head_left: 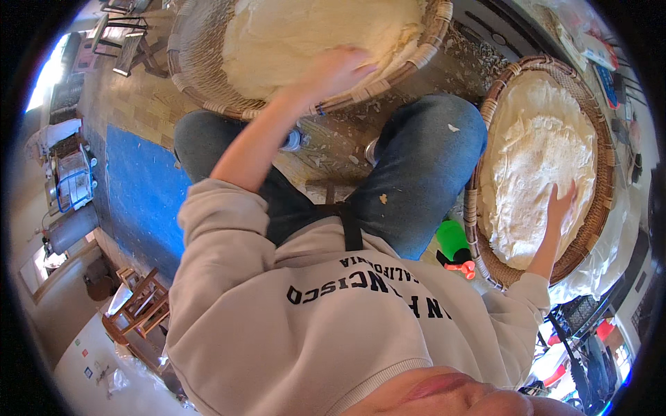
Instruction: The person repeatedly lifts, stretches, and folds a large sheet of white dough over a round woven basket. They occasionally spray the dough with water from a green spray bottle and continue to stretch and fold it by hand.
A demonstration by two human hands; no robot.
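Before my knees stands a large round wicker basket (260, 109), holding a broad, pale yellow, dough-like layer (305, 41). My left hand (340, 71) reaches over its near side, fingers stretched out and slightly blurred. I cannot tell whether it touches the layer. To my right is a second, oval-looking wicker basket (605, 139) with a thick stack of thin, cream-coloured, dough-like sheets (531, 159). My right hand (560, 204) rests at the near right part of that stack with its fingers spread. Neither hand visibly grips anything.
Beside my right leg stands a green spray bottle (452, 239) with an orange nozzle. Pale scraps lie on the floor (329, 149) and my jeans (433, 159). A blue mat (142, 187) lies to the left, wooden stools (132, 52) beyond. Clear plastic sheeting (607, 267) borders the right basket.
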